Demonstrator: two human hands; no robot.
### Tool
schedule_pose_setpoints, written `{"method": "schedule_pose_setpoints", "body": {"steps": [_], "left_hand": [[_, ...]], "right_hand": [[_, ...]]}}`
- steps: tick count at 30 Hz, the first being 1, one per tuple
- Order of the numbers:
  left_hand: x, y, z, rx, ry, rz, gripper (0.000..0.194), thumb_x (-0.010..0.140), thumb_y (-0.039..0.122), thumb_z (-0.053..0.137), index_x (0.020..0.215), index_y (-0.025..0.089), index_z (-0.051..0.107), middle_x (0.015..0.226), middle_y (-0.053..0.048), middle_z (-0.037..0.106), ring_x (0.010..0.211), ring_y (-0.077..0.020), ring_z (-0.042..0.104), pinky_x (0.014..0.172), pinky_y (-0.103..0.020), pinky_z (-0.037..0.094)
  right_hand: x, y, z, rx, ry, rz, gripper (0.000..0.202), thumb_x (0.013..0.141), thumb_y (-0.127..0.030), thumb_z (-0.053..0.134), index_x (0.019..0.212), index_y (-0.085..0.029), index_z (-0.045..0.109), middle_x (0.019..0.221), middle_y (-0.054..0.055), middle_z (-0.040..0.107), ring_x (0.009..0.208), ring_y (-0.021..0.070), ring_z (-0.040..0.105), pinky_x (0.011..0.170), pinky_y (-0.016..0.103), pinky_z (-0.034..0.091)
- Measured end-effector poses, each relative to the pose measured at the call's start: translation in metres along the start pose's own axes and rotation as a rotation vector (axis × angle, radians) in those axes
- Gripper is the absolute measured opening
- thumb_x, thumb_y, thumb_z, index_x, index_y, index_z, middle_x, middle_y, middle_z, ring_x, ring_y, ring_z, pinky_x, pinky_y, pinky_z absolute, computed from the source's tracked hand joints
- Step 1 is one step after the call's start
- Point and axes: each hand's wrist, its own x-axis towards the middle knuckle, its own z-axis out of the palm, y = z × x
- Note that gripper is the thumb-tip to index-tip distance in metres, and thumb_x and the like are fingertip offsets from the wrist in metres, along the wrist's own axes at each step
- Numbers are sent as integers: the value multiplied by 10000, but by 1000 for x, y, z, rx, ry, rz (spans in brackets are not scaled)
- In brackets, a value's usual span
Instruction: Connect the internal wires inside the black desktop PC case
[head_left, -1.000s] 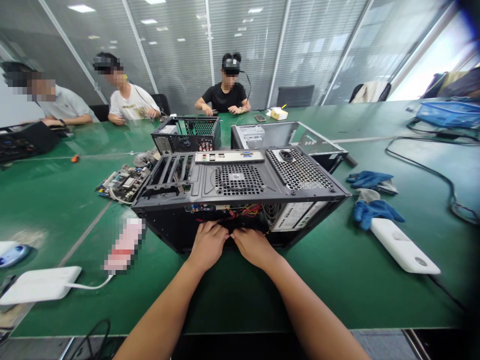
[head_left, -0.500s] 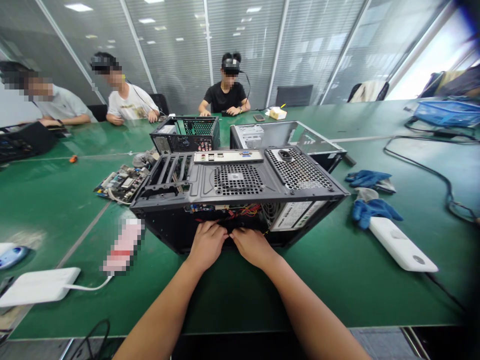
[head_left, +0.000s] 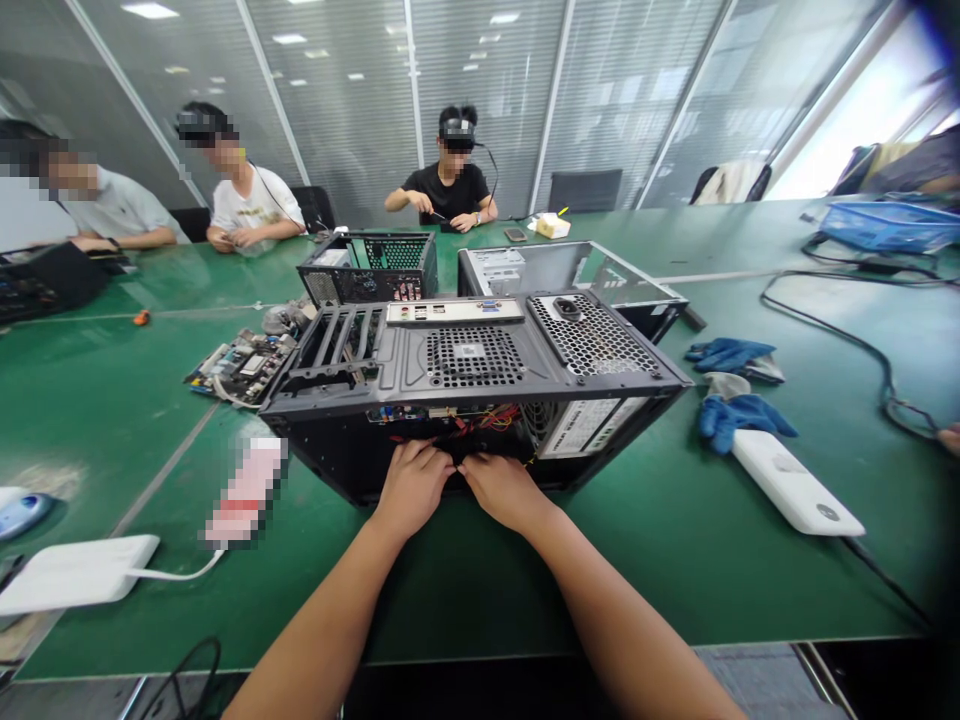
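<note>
While left hand (head_left: 414, 486), right hand (head_left: 501, 488) stay at case (head_left: 322, 440), black-shirted person's hand (head_left: 421, 201) lifted.

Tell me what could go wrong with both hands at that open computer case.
The left hand and right hand are close to thin red and yellow wires, so one might get snagged. What they touch is hidden in the dark computer case, so a scrape on some unseen edge seems possible.

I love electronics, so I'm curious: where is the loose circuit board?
In the head view, the loose circuit board lies on the table, just left of the large computer case.
</note>
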Motion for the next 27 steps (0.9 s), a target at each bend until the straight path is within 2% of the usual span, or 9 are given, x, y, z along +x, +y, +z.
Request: {"method": "schedule_pose_setpoints", "body": {"steps": [7,14,27], "left_hand": [[0,0,0,14,-23,3,124,955,224,541,940,208,663,920,-51,708,1056,-257,542,877,-411,412],[0,0,-1,-9,-12,-12,151,963,257,520,940,209,661,916,-59,704,1038,-256,543,882,-411,421],[-1,-2,2,-2,-18,-15,131,961,246,530,936,207,653,921,-53,701,1049,-256,537,886,-411,413]], "right_hand": [[0,0,2,-9,13,-2,332,1038,-283,319,991,-174,629,980,101,707,925,215,679,769,287,465],[1,0,3,9,9,13,332,1040,-291,319,1002,-181,629,997,95,709,933,205,677,776,278,458],[2,2,11,-12,67,-7,324,1037,-296,321,979,-189,621,971,78,704,884,200,668,747,276,443]]}}
